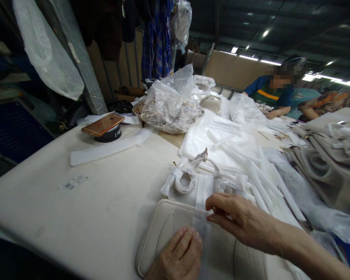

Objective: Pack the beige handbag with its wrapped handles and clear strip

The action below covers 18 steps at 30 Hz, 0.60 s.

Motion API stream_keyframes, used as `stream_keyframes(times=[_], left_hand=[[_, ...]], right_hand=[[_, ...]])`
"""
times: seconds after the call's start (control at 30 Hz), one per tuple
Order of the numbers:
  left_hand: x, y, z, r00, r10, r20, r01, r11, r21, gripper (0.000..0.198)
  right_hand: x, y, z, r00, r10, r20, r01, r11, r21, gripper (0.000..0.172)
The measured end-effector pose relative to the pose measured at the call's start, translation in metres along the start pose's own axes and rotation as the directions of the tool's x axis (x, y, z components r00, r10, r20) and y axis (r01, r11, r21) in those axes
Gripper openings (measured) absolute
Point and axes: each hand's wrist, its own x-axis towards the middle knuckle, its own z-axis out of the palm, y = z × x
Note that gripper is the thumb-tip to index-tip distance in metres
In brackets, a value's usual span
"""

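Note:
A cream textured bag panel with rounded corners and stitched edges lies at the front of the table. Across its middle runs a translucent white strip. My left hand is on the panel, its fingers bunched with their tips at the strip's left edge; its thumb is hidden. Over the strip's upper part, my right hand has curled fingers, with a small gap between thumb and fingertips and nothing visible in it. Just beyond the panel are straps wrapped in white material, coiled in a ring.
A phone rests on a black roll at the left, near a white foam strip and barcode labels. Behind are a plastic-covered heap and white sheets. Beige pieces lie right; a person works beyond.

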Motion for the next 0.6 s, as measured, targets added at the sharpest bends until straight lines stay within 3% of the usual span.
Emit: stream_keyframes(times=[0.07,0.13,0.2,0.3,0.43,0.5,0.6], left_hand=[[-0.001,0.000,0.001,1.000,-0.003,-0.003,0.003,1.000,-0.010,0.031],[-0.004,0.001,0.002,0.999,-0.035,-0.004,0.035,0.999,-0.036,0.028],[-0.007,0.003,0.000,0.996,-0.094,0.000,0.093,0.993,-0.079,0.028],[-0.005,0.004,-0.007,0.964,-0.218,0.155,0.235,0.966,-0.106,0.030],[0.013,-0.002,-0.018,0.813,-0.327,0.482,0.433,0.893,-0.124,0.068],[0.025,-0.007,-0.019,0.774,-0.342,0.533,0.488,0.858,-0.159,0.084],[0.042,-0.013,-0.016,0.725,-0.382,0.572,0.562,0.810,-0.171,0.079]], right_hand=[[-0.007,0.009,0.026,0.965,0.010,-0.261,-0.002,1.000,0.031,0.012],[-0.014,0.016,0.054,0.870,0.015,-0.493,-0.014,1.000,0.006,0.018],[-0.019,0.020,0.076,0.789,0.050,-0.612,-0.063,0.998,0.001,0.019],[-0.021,0.021,0.090,0.756,0.146,-0.638,-0.124,0.989,0.079,0.019],[-0.019,0.023,0.086,0.775,0.188,-0.604,-0.122,0.981,0.149,0.023],[-0.020,0.024,0.084,0.788,0.198,-0.583,-0.111,0.977,0.182,0.026],[-0.020,0.027,0.084,0.811,0.217,-0.543,-0.093,0.965,0.245,0.029]])
